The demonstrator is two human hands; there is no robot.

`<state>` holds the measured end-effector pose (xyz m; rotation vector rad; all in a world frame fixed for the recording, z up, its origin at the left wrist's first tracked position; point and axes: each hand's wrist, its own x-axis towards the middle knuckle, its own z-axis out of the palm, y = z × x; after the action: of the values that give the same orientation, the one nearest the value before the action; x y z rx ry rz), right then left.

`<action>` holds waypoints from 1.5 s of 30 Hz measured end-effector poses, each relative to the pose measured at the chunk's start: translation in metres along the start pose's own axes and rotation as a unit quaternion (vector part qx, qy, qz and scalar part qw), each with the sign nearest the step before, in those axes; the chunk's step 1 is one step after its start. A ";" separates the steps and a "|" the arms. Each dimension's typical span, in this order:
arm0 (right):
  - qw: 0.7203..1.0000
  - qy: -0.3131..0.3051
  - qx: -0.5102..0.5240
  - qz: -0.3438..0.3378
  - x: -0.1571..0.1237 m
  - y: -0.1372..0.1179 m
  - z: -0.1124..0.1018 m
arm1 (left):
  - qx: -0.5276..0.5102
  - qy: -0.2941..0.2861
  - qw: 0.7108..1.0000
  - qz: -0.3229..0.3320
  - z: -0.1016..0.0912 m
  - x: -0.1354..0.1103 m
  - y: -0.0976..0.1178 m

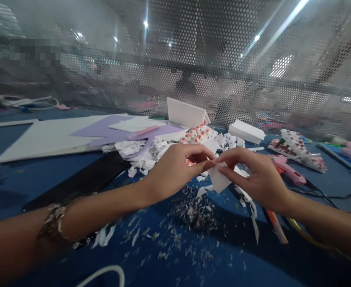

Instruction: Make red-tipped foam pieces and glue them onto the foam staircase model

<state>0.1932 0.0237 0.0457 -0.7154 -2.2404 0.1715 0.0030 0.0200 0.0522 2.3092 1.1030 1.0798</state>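
A small white paper piece (pixel 219 180) is held above the blue table (pixel 151 255), pinched between thumb and fingers of the right hand (pixel 257 181), while the fingertips of the left hand (pixel 175 171) are pressed together on its upper edge. Many paper scraps (pixel 130 149) seem to be already made, but the held piece is judged unfinished, and large flat sheets (pixel 58 133) are left behind.

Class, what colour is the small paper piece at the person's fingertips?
The small paper piece is white, seen best in the head view.
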 end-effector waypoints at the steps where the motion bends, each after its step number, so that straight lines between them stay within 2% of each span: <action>1: 1.000 0.010 0.000 0.000 0.001 0.000 -0.003 | -0.013 0.002 1.000 0.000 0.000 0.004 0.001; 7: 0.996 0.087 -0.036 0.002 0.007 0.004 -0.024 | -0.099 -0.013 0.995 0.000 0.008 0.035 0.011; 11: 0.990 0.134 -0.036 0.028 0.004 0.011 -0.035 | -0.152 -0.021 0.988 0.016 0.016 0.052 0.017; 16: 0.987 0.150 -0.033 0.039 0.000 0.020 -0.041 | -0.244 -0.031 0.969 0.000 0.026 0.059 0.015; 20: 0.990 0.116 -0.076 0.024 0.000 0.024 -0.043 | -0.269 -0.037 0.962 -0.022 0.030 0.057 0.005; 26: 0.982 0.107 -0.146 -0.058 0.001 0.028 -0.043 | -0.264 -0.036 0.963 -0.030 0.037 0.056 -0.005; 31: 0.982 0.094 -0.160 -0.044 0.001 0.029 -0.041 | -0.224 -0.016 0.975 -0.007 0.040 0.056 -0.002; 35: 0.981 0.096 -0.168 -0.027 0.001 0.030 -0.038 | -0.133 0.032 0.989 0.065 0.041 0.054 -0.002; 39: 0.981 0.105 -0.164 -0.010 0.001 0.030 -0.035 | -0.065 0.071 0.987 0.129 0.041 0.050 -0.003; 45: 0.983 0.122 -0.132 0.025 -0.002 0.027 -0.031 | 0.005 0.083 0.981 0.177 0.039 0.047 0.001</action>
<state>0.2281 0.0426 0.0573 -0.8842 -2.0290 -0.1848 0.0521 0.0556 0.0510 2.5229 0.7645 1.4198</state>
